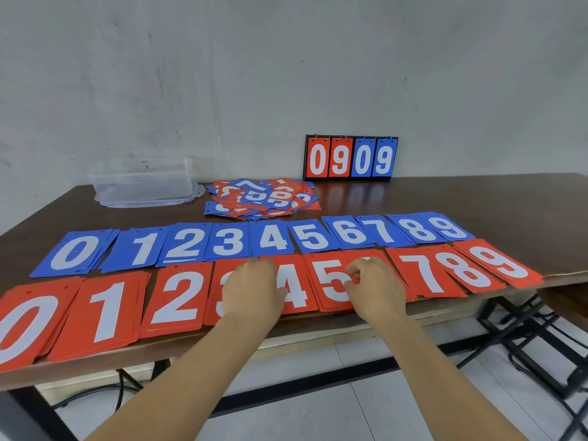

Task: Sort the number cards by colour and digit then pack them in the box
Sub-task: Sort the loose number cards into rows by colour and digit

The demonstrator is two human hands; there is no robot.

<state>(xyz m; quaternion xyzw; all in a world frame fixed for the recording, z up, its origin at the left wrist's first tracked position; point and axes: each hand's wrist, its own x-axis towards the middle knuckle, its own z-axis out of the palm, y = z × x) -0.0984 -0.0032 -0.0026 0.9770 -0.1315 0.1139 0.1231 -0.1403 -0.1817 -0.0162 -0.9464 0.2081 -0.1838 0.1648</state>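
Blue card stacks 0 to 9 [273, 238] lie in a row on the brown table [477, 198]. In front of them runs a row of red stacks 0 to 9 [178, 297]. My left hand [253, 288] covers the red 3 stack [219, 281], its fingers curled over the far edge and its thumb touching the red 4 [297, 292]. My right hand [375, 286] hides the red 6 stack and pinches the right edge of the red 5 stack [331, 286]. A loose heap of mixed cards [264, 197] lies behind the rows. The clear plastic box [143, 181] stands at the back left.
A flip scoreboard [350, 157] showing 0 9 0 9 stands against the wall at the back. The red stacks reach the table's front edge; the red 9 [506, 265] overhangs the right edge. Black table legs and cables [541, 338] are below on the right.
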